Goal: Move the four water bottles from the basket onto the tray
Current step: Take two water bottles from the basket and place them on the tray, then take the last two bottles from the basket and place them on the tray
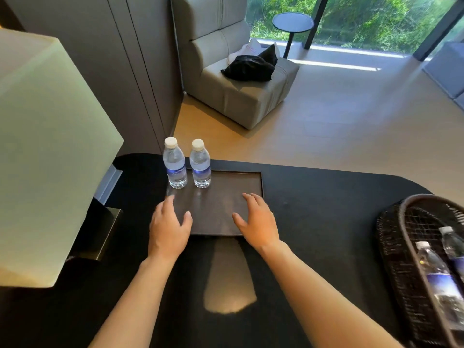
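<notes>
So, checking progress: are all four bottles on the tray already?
No, only two bottles stand on the tray; two more lie in the basket.

Four bottles (175, 164), one tray (226, 187), one basket (391, 237)

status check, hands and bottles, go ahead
Left hand and right hand open, empty, over the tray. Two bottles upright on it, two lying in the basket. Path clear.

basket (391, 249) cut by right edge, its two bottles (437, 275) partly out of frame
</notes>
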The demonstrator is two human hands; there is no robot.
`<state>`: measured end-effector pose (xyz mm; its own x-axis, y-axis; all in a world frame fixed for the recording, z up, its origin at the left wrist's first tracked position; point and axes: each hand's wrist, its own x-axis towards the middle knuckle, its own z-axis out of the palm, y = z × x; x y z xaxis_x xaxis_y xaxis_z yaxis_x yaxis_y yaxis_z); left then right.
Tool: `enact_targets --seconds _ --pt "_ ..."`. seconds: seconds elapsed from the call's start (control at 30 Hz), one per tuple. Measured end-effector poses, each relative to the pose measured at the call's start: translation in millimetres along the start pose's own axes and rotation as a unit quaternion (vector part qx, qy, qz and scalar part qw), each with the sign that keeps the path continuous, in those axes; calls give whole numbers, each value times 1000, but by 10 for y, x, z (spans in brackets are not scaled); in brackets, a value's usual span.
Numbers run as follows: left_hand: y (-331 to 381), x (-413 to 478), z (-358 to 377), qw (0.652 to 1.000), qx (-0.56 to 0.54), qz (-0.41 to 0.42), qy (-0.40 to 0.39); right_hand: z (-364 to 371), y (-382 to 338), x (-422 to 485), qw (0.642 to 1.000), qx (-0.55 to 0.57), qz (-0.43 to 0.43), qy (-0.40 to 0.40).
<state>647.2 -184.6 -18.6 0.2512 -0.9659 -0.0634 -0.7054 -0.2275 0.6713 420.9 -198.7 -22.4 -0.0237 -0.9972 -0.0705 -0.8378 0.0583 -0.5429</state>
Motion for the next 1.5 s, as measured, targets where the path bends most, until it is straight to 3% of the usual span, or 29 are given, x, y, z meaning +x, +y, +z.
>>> enact_targets --seconds 0.17,0.4,0.8,1.17,1.5 --pt "177 -1021 296 992 94 41 -76 -380 509 -941 999 -28 32 -19" --pt "827 -2429 683 977 124 107 -138 -965 1307 -2336 996 -31 86 -9" --pt "2198 -3855 1517 941 118 242 -203 -2170 2670 -3824 977 -8 188 101" --pt "3344 -3874 2457 926 87 288 -229 -3054 3663 -3635 966 -6 231 120" --pt "4025 -3218 3743 940 63 194 -275 -3430 4626 -2292 969 -59 239 37"
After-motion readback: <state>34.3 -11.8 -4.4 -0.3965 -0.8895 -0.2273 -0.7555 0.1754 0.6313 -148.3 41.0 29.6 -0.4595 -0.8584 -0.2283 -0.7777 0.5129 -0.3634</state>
